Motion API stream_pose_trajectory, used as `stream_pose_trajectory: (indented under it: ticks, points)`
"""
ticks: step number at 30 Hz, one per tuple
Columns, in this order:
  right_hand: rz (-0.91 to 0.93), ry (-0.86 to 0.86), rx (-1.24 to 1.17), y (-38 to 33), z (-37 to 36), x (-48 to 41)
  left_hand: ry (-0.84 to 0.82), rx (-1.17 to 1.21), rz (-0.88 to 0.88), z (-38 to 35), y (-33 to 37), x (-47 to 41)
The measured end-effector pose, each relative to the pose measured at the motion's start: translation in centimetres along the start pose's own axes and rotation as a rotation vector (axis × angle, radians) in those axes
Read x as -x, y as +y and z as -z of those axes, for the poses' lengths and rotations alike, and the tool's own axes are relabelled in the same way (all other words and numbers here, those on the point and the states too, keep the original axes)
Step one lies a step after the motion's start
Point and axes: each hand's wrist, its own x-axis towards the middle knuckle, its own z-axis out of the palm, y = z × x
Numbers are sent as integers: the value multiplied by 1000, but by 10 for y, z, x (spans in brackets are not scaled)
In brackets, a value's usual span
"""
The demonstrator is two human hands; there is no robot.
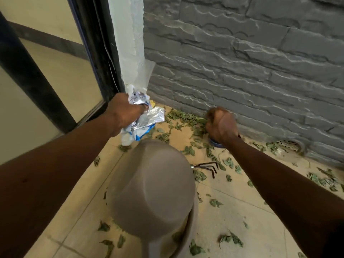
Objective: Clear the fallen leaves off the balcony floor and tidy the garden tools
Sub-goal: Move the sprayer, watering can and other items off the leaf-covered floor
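Observation:
Green fallen leaves (186, 118) lie scattered over the beige tiled floor, thickest along the foot of the grey stone wall. My left hand (126, 112) grips a bunch of crumpled silver and blue wrappers (147, 120) with a clear plastic sheet (147, 75) sticking up from it. My right hand (221, 123) is curled into a fist just above the leaf pile by the wall; whether it holds leaves is hidden. A small black hand rake (206, 167) lies on the floor, partly behind an upturned brown pot.
An upside-down brown plastic pot (152, 190) stands on a saucer in the middle foreground. A blue-rimmed round object (216, 143) peeks out under my right wrist. A round metal floor drain (287, 145) sits by the wall at right. A glass door with a black frame (96, 53) is at left.

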Motion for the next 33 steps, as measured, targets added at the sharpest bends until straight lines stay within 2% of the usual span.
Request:
stream_pose_trajectory:
  ticks: [3,6,9,13,18,20,23,26,30,33]
  points:
    - [84,-97,-94,-39,-31,-23,110,29,11,4,-14,-9]
    - [174,-246,-64,-76,-66,-52,202,31,2,12,-44,-11]
    - [207,-396,-16,-109,-103,-79,175,-153,-25,26,-75,-8]
    - [238,-446,13,-138,-152,-115,152,-385,5,46,-105,-14]
    - [247,-512,219,-145,-191,-143,172,-368,75,71,-120,-3]
    - [257,-463,282,-144,-198,-146,211,-358,94,78,-127,4]
    - [283,-302,335,-139,-205,-145,235,-310,98,81,-134,15]
    - [286,-155,265,-131,-204,-142,197,-316,86,81,-141,16]
    - [111,92,-231,-144,-173,-140,222,-231,49,82,-128,10]
    - [9,198,-616,-164,-123,-126,361,49,32,79,-111,14]
